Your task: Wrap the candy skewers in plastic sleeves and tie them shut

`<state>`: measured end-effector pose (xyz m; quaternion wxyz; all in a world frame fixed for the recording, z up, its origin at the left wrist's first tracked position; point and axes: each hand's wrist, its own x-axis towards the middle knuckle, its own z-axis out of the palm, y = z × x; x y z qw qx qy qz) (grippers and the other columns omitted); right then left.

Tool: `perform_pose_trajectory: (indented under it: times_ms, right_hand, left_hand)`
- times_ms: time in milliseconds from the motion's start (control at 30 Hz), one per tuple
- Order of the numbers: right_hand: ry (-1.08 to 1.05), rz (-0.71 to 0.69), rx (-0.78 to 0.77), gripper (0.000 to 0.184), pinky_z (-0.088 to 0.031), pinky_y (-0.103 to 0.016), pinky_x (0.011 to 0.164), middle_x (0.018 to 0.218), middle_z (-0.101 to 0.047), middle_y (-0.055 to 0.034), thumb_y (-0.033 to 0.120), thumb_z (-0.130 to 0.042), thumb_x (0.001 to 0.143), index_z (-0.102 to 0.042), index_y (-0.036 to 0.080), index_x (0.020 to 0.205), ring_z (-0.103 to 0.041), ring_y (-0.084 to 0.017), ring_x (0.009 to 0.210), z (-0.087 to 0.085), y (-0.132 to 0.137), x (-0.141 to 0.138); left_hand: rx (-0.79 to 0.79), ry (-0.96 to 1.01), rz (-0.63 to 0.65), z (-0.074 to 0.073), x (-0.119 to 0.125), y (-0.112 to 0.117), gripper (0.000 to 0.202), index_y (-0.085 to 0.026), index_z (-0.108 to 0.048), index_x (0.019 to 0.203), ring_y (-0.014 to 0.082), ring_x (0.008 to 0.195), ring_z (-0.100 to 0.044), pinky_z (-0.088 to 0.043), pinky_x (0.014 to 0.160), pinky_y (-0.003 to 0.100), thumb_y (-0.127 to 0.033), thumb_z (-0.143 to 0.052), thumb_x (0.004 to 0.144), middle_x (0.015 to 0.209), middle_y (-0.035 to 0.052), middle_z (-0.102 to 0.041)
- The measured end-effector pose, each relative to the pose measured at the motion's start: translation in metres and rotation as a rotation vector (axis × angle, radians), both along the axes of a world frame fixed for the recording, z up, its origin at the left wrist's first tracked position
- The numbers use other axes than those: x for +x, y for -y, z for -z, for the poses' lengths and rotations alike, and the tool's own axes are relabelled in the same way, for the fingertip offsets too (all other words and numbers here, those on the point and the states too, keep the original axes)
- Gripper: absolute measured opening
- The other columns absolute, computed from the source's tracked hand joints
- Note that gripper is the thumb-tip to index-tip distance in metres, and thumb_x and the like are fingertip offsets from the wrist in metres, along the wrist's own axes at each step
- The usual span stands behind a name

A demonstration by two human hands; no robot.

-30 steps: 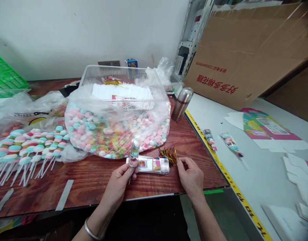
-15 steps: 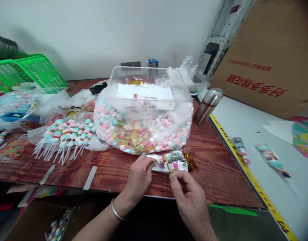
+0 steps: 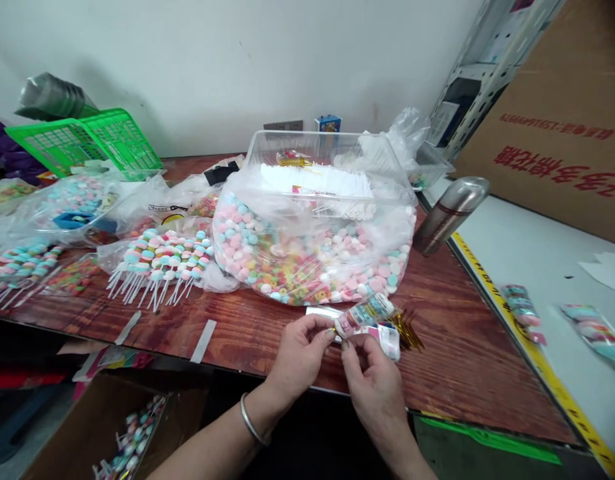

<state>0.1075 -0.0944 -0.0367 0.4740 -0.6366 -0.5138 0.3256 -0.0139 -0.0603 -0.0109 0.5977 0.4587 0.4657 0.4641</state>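
Note:
My left hand [image 3: 300, 357] is closed in a pinch at the gathered end of a marshmallow skewer in a clear printed wrapper [image 3: 367, 312], which points up to the right. At that gathered end shows a bit of gold twist tie [image 3: 333, 329]. My right hand [image 3: 375, 377] is closed too, thumb and forefinger pinched at the tie just beside the left fingertips; the fingers mostly hide it. Under the skewer lie flat printed wrappers [image 3: 390, 343]. More gold twist ties [image 3: 410, 330] fan out to their right.
Behind my hands stands a clear plastic bin [image 3: 332, 143] by a big bag of marshmallows and gummy rings [image 3: 307, 267]. Unwrapped marshmallow skewers [image 3: 162, 257] lie left; a steel flask [image 3: 452, 213] stands right. Wrapped skewers [image 3: 522, 313] lie on the white table. Below is a cardboard box [image 3: 77, 427] of skewers.
The wrapped skewer has tilted, its gathered end now lower and between my fingers. My two hands have come closer together. The view has shifted left.

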Motion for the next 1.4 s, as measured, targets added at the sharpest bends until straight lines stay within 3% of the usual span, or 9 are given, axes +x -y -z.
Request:
perform_pose_trajectory:
  times_ms: [167, 300, 433, 533, 700, 767, 1167, 1267, 1400]
  right_hand:
    - [0.068, -0.021, 0.031, 0.02, -0.046, -0.027, 0.059, 0.073, -0.066, -0.0023, 0.039, -0.054, 0.086, -0.06, 0.02, 0.084, -0.056, -0.015, 0.059, 0.001, -0.001, 0.001]
    - [-0.046, -0.09, 0.049, 0.036, -0.051, -0.028, 0.064, 0.103, -0.068, -0.0081, 0.041, -0.056, 0.087, -0.057, 0.02, 0.117, -0.063, -0.018, 0.076, -0.006, 0.001, -0.002]
    - [-0.098, -0.065, 0.023, 0.029, -0.051, -0.029, 0.064, 0.088, -0.071, -0.0062, 0.043, -0.059, 0.085, -0.064, 0.019, 0.1, -0.064, -0.019, 0.073, -0.011, -0.001, -0.006]
    - [-0.065, -0.035, 0.043, 0.025, -0.049, -0.028, 0.064, 0.074, -0.068, -0.0031, 0.042, -0.057, 0.086, -0.063, 0.019, 0.08, -0.061, -0.018, 0.068, -0.008, -0.005, -0.004]
    - [0.052, -0.03, 0.131, 0.02, -0.044, -0.025, 0.059, 0.07, -0.064, -0.0006, 0.036, -0.056, 0.086, -0.06, 0.019, 0.076, -0.057, -0.015, 0.062, -0.007, -0.005, 0.001]
    - [0.071, -0.053, 0.153, 0.019, -0.042, -0.024, 0.055, 0.067, -0.061, 0.0006, 0.035, -0.056, 0.086, -0.06, 0.02, 0.075, -0.054, -0.014, 0.058, -0.009, -0.004, 0.0]
    - [-0.058, 0.044, 0.091, 0.023, -0.049, -0.027, 0.063, 0.075, -0.068, -0.0032, 0.04, -0.059, 0.084, -0.066, 0.018, 0.081, -0.061, -0.017, 0.068, -0.009, -0.005, -0.012]
    - [-0.099, 0.054, 0.108, 0.021, -0.049, -0.026, 0.058, 0.07, -0.066, -0.0023, 0.037, -0.057, 0.086, -0.063, 0.018, 0.077, -0.06, -0.016, 0.062, -0.011, -0.004, -0.013]
    - [0.044, -0.022, 0.285, 0.009, -0.049, -0.025, 0.063, 0.08, -0.067, -0.0035, 0.022, -0.054, 0.089, -0.061, 0.018, 0.088, -0.062, -0.015, 0.071, -0.031, 0.002, -0.008]
  left_hand:
    - [-0.309, 0.41, 0.057, 0.006, 0.004, -0.003, 0.022, -0.009, -0.068, 0.079, 0.0035, 0.049, -0.035, -0.022, 0.048, 0.019, -0.027, -0.076, 0.07, 0.06, -0.0018, -0.051]
    - [-0.317, 0.445, 0.024, 0.009, 0.003, -0.004, 0.023, -0.008, -0.067, 0.081, 0.0026, 0.049, -0.035, -0.022, 0.047, 0.018, -0.026, -0.077, 0.068, 0.062, -0.0018, -0.051]
    - [-0.264, 0.347, 0.022, 0.008, 0.004, -0.002, 0.02, -0.009, -0.068, 0.084, 0.0037, 0.049, -0.034, -0.025, 0.048, 0.018, -0.025, -0.072, 0.073, 0.057, -0.0037, -0.048]
    - [-0.098, 0.107, 0.076, 0.007, 0.001, 0.0, 0.02, -0.012, -0.069, 0.093, 0.0067, 0.051, -0.04, -0.033, 0.05, 0.019, -0.027, -0.063, 0.082, 0.06, -0.0018, -0.051]
    - [0.53, -0.485, 0.121, 0.008, -0.009, 0.003, 0.029, -0.017, -0.065, 0.112, 0.0186, 0.091, -0.058, -0.046, 0.082, 0.032, -0.018, -0.045, 0.091, 0.101, 0.0106, -0.065]
    - [0.576, -0.552, 0.087, 0.008, -0.01, 0.003, 0.028, -0.016, -0.066, 0.109, 0.0185, 0.089, -0.06, -0.046, 0.081, 0.031, -0.016, -0.043, 0.092, 0.096, 0.01, -0.067]
    - [0.478, -0.398, -0.05, 0.004, -0.003, 0.005, 0.024, -0.019, -0.072, 0.104, 0.0163, 0.082, -0.065, -0.049, 0.076, 0.027, -0.016, -0.053, 0.088, 0.091, 0.0058, -0.072]
    - [0.429, -0.305, 0.005, 0.004, -0.003, 0.005, 0.023, -0.019, -0.073, 0.103, 0.0175, 0.083, -0.064, -0.048, 0.077, 0.028, -0.021, -0.055, 0.089, 0.089, 0.0059, -0.071]
    - [0.187, 0.085, 0.196, -0.009, -0.012, 0.003, 0.036, -0.025, -0.065, 0.12, 0.0225, 0.106, -0.059, -0.043, 0.095, 0.036, -0.04, -0.05, 0.092, 0.117, 0.0072, -0.066]
